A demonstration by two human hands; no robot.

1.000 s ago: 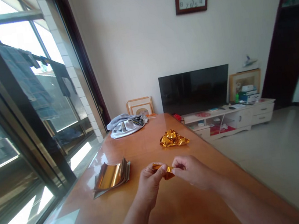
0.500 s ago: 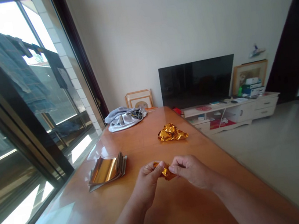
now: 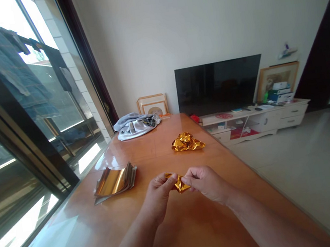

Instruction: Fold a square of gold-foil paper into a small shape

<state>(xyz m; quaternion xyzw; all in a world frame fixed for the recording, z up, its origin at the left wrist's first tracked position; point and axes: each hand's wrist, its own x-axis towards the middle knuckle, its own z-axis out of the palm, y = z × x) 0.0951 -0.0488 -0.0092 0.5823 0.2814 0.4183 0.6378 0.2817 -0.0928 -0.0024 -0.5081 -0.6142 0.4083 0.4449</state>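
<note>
Between my two hands is a small folded piece of gold foil paper [image 3: 180,184], held just above the wooden table [image 3: 179,227]. My left hand [image 3: 159,191] pinches its left side, thumb on top. On its right side, my right hand [image 3: 205,183] grips it between thumb and curled fingers. Parts of the piece are hidden behind the fingers. Beyond my hands lies a small heap of folded gold foil pieces [image 3: 187,141]. To the left rests a stack of gold foil sheets [image 3: 113,182], its top sheet curved and shiny.
A grey cloth bundle [image 3: 136,125] lies at the table's far end, near framed pictures [image 3: 152,105] against the wall. A television [image 3: 219,85] stands on a white cabinet [image 3: 283,117] beyond the table's right edge. A glass sliding door [image 3: 28,159] runs along the left.
The view has tilted down slightly, so the wall clock is mostly cut off. Both hands keep hold of the foil; the right fingers and thumb have shifted slightly left over it.
</note>
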